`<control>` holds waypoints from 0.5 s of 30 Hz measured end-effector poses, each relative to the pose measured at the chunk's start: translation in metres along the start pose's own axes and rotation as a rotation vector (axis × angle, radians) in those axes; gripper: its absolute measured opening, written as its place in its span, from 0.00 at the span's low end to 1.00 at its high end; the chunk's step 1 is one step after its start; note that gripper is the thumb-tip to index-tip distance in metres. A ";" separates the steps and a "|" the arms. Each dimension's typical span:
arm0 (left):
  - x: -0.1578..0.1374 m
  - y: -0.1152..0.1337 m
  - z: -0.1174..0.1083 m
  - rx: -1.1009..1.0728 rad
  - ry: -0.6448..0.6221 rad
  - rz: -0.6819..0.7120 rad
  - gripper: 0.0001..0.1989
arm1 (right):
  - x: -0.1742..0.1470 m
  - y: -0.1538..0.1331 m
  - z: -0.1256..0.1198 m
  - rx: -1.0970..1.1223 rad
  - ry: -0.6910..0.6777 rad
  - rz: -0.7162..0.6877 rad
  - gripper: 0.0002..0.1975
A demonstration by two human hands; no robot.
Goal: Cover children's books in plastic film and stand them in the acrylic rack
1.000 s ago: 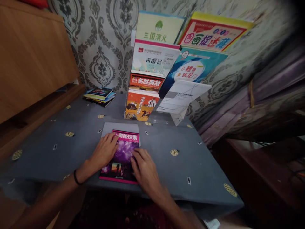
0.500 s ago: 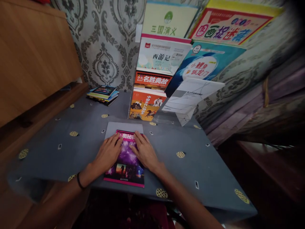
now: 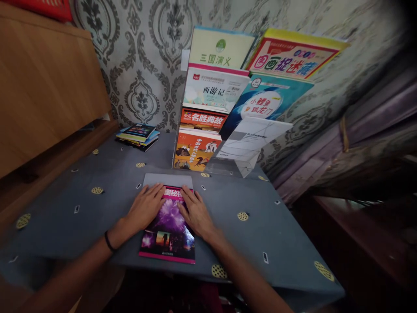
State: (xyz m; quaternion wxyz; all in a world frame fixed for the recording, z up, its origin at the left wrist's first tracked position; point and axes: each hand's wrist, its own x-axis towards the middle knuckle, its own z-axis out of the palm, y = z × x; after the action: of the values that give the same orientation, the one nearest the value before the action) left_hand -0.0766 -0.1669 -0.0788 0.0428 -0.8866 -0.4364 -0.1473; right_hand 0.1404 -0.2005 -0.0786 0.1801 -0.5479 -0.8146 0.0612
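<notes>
A purple book (image 3: pixel 169 217) with a pink-edged cover lies closed on the table near its front edge. My left hand (image 3: pixel 146 206) rests flat over the book's upper left side, fingers stretched out. On the upper right side lies my right hand (image 3: pixel 196 213), also flat, its thumb reaching inward over the cover. Between the hands, white title characters and a firework-like picture show. A plain grey flat piece (image 3: pixel 167 179) sticks out beyond the book's far edge; the rest of it is hidden beneath.
A clear display stand (image 3: pixel 246 167) holds several books, among them an orange book (image 3: pixel 197 150) and a blue book (image 3: pixel 265 102). Further left lies a small pile of books (image 3: pixel 138 134). A wooden cabinet (image 3: pixel 48 78) borders the patterned tablecloth (image 3: pixel 107 208) on the left.
The camera has tilted up a little, so the table and stand sit lower in view. Both hands stay flat on the book, with little visible movement across it.
</notes>
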 end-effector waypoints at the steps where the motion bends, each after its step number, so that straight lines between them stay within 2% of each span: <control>1: -0.002 -0.004 0.001 -0.009 0.018 -0.016 0.22 | 0.000 0.000 -0.001 0.006 0.000 -0.002 0.25; 8: -0.005 -0.008 0.010 -0.140 0.138 -0.044 0.21 | -0.001 0.005 -0.002 0.059 0.003 -0.031 0.26; 15: 0.001 -0.026 0.007 -0.344 0.169 -0.067 0.19 | 0.000 0.013 0.000 0.085 0.011 -0.017 0.26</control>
State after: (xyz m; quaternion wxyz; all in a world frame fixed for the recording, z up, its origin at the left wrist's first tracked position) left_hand -0.0947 -0.1486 -0.0867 -0.0777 -0.8503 -0.4288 -0.2951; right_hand 0.1515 -0.1957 -0.0821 0.2081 -0.5332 -0.8149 0.0915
